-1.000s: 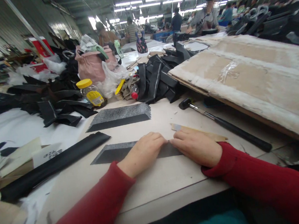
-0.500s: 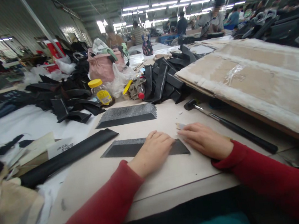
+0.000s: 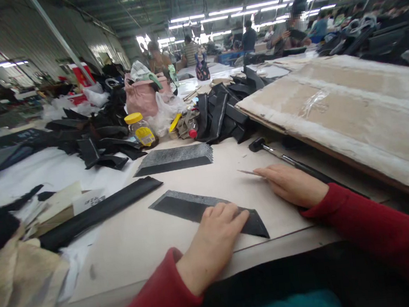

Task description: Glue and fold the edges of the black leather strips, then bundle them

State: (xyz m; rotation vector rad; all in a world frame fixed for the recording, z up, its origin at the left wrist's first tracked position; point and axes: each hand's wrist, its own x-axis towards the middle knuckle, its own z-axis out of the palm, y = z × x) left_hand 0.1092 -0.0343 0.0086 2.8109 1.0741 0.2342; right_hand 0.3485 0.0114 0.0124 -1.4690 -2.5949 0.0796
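A dark trapezoid piece of stiff fabric (image 3: 192, 207) lies slanted on the pale table (image 3: 133, 245), close to the front edge. My left hand (image 3: 214, 238) rests flat on the piece's right end, fingers stretched out. My right hand (image 3: 294, 185) lies on the table to the right, apart from the piece. Its fingers are closed over a thin flat stick (image 3: 248, 171) whose tip pokes out to the left. Both my sleeves are red.
Beyond lie a stack of grey pieces (image 3: 175, 158), a long black strip (image 3: 100, 212), a hammer (image 3: 262, 144) and a big worn board (image 3: 332, 104) on the right. A yellow-lidded jar (image 3: 140, 129), a pink bag (image 3: 142, 95) and heaps of black pieces (image 3: 222, 112) stand further back. Other people work in the distance.
My left hand has dragged the dark piece toward the table's edge and turned it aslant. My right hand has come off the piece and moved right with the stick.
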